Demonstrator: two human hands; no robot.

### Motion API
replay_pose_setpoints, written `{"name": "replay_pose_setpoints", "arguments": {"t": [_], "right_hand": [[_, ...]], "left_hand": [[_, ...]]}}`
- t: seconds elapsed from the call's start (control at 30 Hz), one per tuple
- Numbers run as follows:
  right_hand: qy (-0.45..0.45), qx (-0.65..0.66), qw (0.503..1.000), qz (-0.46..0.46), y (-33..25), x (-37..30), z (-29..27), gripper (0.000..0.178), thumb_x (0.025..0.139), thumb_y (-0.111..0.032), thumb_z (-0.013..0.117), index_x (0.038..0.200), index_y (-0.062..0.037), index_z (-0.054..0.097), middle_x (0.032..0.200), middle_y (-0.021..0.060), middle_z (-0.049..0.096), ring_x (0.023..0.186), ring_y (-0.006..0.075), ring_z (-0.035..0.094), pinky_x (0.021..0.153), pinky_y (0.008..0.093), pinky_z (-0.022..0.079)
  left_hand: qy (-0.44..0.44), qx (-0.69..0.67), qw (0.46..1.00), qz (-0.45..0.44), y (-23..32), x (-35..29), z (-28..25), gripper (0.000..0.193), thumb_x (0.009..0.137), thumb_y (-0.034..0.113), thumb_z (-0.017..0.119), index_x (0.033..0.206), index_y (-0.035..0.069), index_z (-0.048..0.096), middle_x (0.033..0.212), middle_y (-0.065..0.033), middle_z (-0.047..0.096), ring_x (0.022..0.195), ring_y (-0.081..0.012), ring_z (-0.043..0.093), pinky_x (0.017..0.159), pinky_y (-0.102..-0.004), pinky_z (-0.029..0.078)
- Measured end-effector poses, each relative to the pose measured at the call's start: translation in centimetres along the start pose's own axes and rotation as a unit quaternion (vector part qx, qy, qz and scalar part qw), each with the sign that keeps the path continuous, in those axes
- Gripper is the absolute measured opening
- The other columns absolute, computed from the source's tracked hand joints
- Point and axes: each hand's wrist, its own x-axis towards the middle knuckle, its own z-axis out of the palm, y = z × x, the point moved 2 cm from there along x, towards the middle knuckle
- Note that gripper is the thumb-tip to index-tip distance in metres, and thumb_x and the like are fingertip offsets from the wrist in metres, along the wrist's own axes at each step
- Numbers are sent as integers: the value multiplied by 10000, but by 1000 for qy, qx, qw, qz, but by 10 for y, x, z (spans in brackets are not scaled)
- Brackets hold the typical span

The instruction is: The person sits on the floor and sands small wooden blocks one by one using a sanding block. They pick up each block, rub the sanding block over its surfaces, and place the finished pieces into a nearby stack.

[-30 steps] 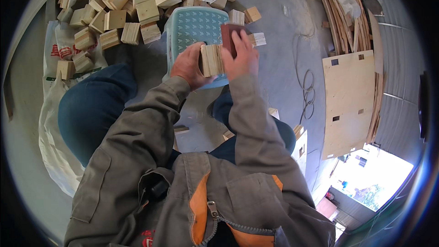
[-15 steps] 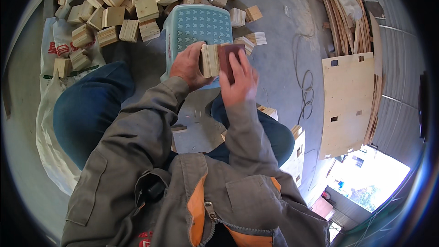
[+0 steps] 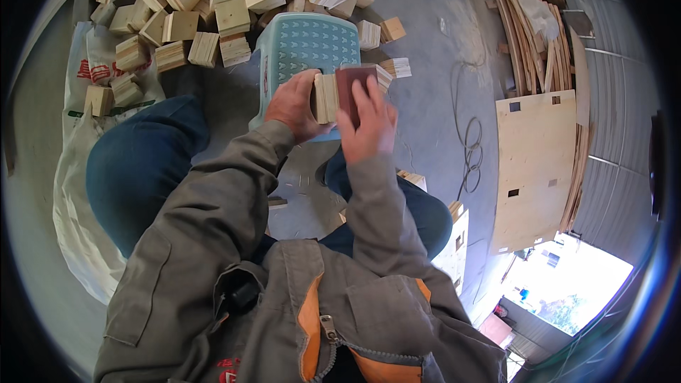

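Note:
My left hand [image 3: 294,106] grips a pale block of layered plywood [image 3: 325,101] from its left side, just over the near edge of a light blue plastic stool [image 3: 301,37]. Against the right side of that block lies a reddish-brown sanding block [image 3: 347,88]. My right hand [image 3: 370,125] has its fingers spread over the sanding block, holding it to the wood; the hand is slightly blurred. The contact face between the two blocks is hidden.
Many similar plywood blocks [image 3: 233,17] are heaped beyond the stool, some on a white plastic sack [image 3: 74,142] at left. A cable [image 3: 471,149] lies on the floor at right. Leaning boards [image 3: 535,163] line the right wall. My knees flank the stool's near side.
The sanding block and my right hand have shifted slightly left across the plywood block's face. My left hand keeps its grip. The whole view has drifted a little.

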Motion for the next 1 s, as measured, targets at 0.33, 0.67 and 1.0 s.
{"name": "replay_pose_setpoints", "arguments": {"t": [0.33,0.67,1.0], "right_hand": [[17,10,999,-37,-16,-47,-8,652,804,-146,852,1434,-134,687,1612,146,532,1212,398,572,1074,517,482],[-88,-57,990,94,-19,98,29,612,853,-301,825,1447,-246,691,1610,-7,546,1280,335,572,1123,505,473],[0,-7,1000,-31,-32,-53,-7,642,814,-193,841,1439,-165,694,1609,103,538,1231,382,559,1082,514,477]], "left_hand": [[8,2,1000,7,2,-2,2,956,676,367,960,1465,84,498,1385,-190,626,1282,-404,614,1078,-488,495],[-7,-8,1000,-9,10,0,-1,1020,627,332,982,1480,94,478,1399,-169,622,1272,-404,617,1072,-478,495],[9,11,1000,7,-2,-2,9,828,780,276,872,1487,83,486,1434,-187,609,1328,-389,590,1105,-472,465]]}}
